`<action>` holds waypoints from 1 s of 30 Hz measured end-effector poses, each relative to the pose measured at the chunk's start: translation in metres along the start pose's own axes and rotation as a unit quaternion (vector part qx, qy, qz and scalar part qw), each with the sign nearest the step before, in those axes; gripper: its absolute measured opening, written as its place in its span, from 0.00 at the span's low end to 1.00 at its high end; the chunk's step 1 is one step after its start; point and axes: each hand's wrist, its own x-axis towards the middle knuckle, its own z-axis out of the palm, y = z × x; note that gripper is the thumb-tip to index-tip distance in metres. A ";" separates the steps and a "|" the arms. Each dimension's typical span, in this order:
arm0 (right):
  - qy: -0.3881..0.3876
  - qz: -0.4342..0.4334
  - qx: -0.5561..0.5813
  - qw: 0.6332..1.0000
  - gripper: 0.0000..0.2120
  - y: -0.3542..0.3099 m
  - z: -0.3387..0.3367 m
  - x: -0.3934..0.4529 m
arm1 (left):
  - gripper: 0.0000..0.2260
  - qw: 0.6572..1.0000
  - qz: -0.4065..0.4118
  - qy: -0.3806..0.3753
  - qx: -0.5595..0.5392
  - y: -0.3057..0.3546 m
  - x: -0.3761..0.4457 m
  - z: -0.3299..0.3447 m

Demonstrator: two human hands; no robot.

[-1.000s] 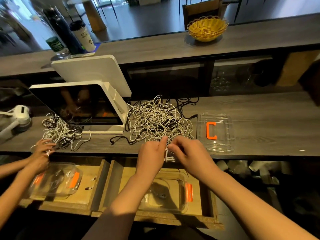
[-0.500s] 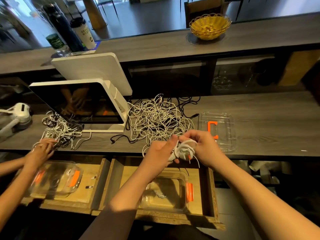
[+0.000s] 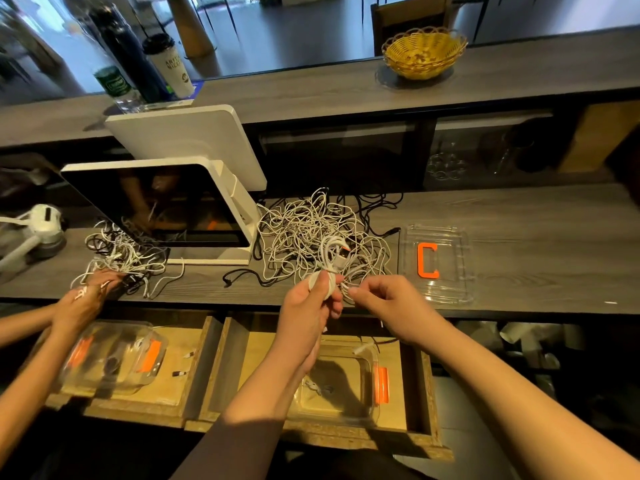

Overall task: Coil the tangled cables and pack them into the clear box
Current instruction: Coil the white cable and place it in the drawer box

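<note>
My left hand [image 3: 309, 306] is curled round a small bundle of white cable [image 3: 325, 271], thumb and fingers wrapped about its lower part, so the loops stand up out of the fist and an orange-tipped plug [image 3: 343, 253] shows at the top. My right hand [image 3: 388, 303] sits just right of that bundle, its fingertips [image 3: 353, 291] pinched narrow on a loose white strand that runs off the bundle. Both hands hover over the near edge of the counter [image 3: 536, 237].

Taking the tangled pile of cables [image 3: 311, 230] as my landmark: the held bundle is right in front of it, touching or overlapping its near edge, I cannot tell which. The clear lid [image 3: 450, 289] with the orange clip lies just right of the pile, flat on the counter. The clear box [image 3: 367, 355] sits below and in front of the pile, in an open wooden drawer [image 3: 422, 393], with a bit of white cable on its bottom. Left of the pile stands a white screen [image 3: 166, 202], and beyond that another person's hand [image 3: 86, 299] rests on a second tangle [image 3: 121, 254].
</note>
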 end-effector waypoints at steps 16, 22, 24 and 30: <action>-0.065 -0.038 -0.047 0.996 0.09 -0.023 0.005 -0.007 | 0.07 0.956 0.099 0.117 0.249 -0.022 0.004 -0.014; -0.039 -0.092 -0.183 0.978 0.07 -0.029 -0.006 -0.002 | 0.07 0.913 0.097 0.020 0.395 -0.011 0.003 -0.011; -0.022 -0.110 -0.213 0.971 0.07 -0.028 -0.014 0.000 | 0.06 0.902 0.081 -0.031 0.424 -0.006 0.003 -0.009; -0.004 -0.076 -0.216 0.974 0.07 -0.015 -0.035 0.003 | 0.04 0.885 0.036 -0.164 0.434 0.007 0.001 -0.008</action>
